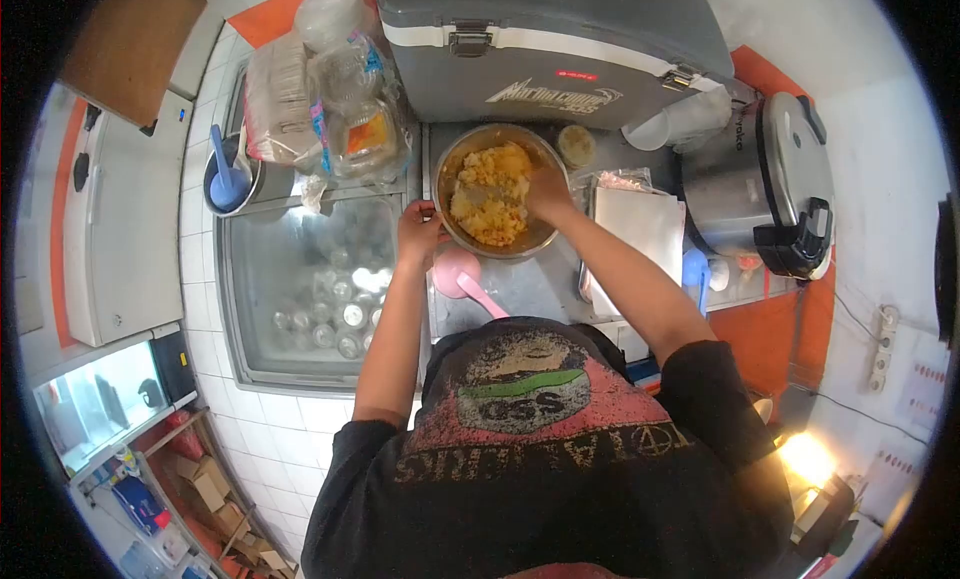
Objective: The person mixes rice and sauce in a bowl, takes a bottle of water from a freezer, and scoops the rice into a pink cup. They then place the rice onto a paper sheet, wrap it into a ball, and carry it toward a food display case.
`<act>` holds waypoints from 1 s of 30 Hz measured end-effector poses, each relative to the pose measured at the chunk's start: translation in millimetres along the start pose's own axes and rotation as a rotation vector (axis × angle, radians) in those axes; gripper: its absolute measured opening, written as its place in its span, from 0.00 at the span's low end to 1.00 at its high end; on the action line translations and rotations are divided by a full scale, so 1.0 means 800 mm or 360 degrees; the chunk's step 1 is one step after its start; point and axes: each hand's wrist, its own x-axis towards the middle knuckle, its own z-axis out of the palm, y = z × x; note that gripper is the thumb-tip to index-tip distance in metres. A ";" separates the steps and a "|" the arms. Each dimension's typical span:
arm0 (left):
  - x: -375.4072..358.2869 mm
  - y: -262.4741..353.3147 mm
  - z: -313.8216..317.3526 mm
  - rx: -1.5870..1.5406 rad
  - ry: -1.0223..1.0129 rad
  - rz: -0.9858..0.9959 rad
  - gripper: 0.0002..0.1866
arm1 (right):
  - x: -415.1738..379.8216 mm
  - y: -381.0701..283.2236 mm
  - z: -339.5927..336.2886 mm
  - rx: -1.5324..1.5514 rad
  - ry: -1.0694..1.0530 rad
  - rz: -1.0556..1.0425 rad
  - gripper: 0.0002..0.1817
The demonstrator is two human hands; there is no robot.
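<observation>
A round metal mixing bowl (447,162) stands on the counter in front of me, with yellow and white rice (490,219) in it. My left hand (420,233) grips the bowl's near left rim. Over the right side of the bowl, my right hand (547,193) is closed with its fingers down at the rice. A greyish shape lies in the rice by those fingers; whether it is a utensil in my grip is hard to make out. Just below the bowl rests a pink ladle (459,271), its handle pointing toward me.
Behind the bowl stand a large grey cooler box (560,64) and a small jar (576,146). White paper sheets (640,239) and a rice cooker (745,189) are at right. Left are a glass-topped chest with cans (320,299), plastic packs (355,109) and a pot with a blue scoop (229,182).
</observation>
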 end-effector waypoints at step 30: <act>-0.002 -0.007 -0.001 -0.0040 -0.0011 -0.0093 0.10 | -0.014 0.027 0.029 0.2275 -0.0915 0.0922 0.09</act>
